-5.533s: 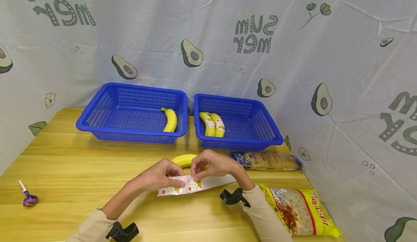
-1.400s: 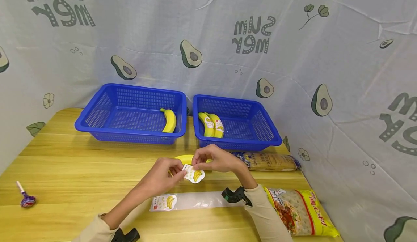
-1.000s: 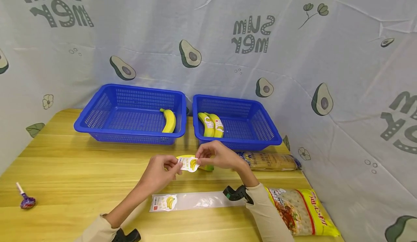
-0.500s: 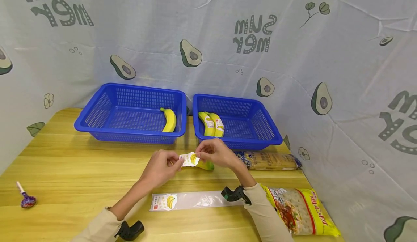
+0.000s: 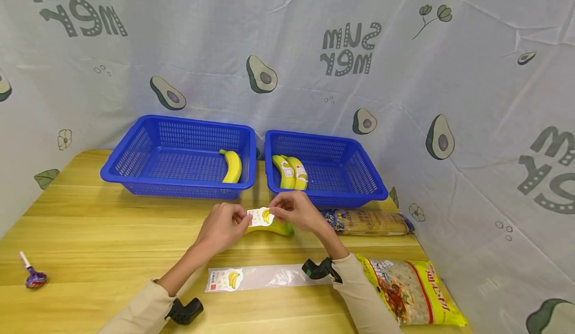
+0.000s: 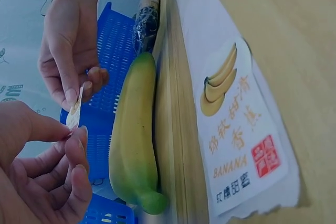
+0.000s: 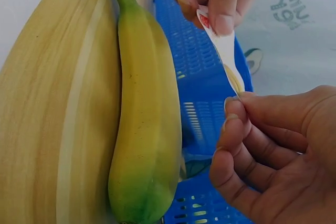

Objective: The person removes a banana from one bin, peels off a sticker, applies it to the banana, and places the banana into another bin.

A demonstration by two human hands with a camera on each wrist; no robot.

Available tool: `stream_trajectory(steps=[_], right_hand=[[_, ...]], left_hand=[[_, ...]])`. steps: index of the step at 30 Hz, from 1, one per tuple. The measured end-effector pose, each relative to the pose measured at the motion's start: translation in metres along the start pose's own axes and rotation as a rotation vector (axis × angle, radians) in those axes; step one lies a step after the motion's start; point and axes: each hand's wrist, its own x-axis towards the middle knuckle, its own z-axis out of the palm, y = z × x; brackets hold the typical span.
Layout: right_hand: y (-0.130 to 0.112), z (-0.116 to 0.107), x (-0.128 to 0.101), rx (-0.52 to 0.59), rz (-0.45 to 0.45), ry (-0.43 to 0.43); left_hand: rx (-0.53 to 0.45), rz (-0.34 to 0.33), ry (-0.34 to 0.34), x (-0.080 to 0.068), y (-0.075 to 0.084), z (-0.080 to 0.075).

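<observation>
Both hands pinch a small white banana sticker (image 5: 261,216) (image 7: 227,56) (image 6: 74,113) between them, just above a yellow banana (image 5: 275,227) (image 6: 134,145) (image 7: 143,129) lying on the wooden table (image 5: 112,234). My left hand (image 5: 223,227) (image 6: 42,166) holds the sticker's left end, my right hand (image 5: 294,211) (image 7: 268,150) its right end. A clear backing strip (image 5: 265,277) with one more banana sticker (image 5: 224,279) (image 6: 239,145) lies on the table nearer to me.
Two blue baskets stand at the back: the left basket (image 5: 135,174) holds one banana (image 5: 232,166), the right basket (image 5: 355,184) two stickered bananas (image 5: 291,172). A noodle pack (image 5: 366,221) and a yellow snack bag (image 5: 411,294) lie at right, a lollipop (image 5: 30,276) at far left.
The sticker was peeled off the backing strip, which now lies on the table. Both hands carried the sticker away from me, over the banana.
</observation>
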Motion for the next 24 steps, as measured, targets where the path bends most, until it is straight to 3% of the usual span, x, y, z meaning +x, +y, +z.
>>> stream_trajectory(steps=[10, 17, 24], right_hand=[[0.007, 0.012, 0.003, -0.039, 0.015, 0.048], [0.01, 0.015, 0.004, -0.029, 0.014, 0.008], [0.013, 0.015, 0.006, 0.027, 0.046, -0.046]], left_hand=[[0.141, 0.002, 0.059, 0.003, -0.005, 0.007], [0.126, 0.007, 0.061, 0.004, -0.01, 0.01], [0.057, -0.029, 0.025, 0.004, -0.015, 0.008]])
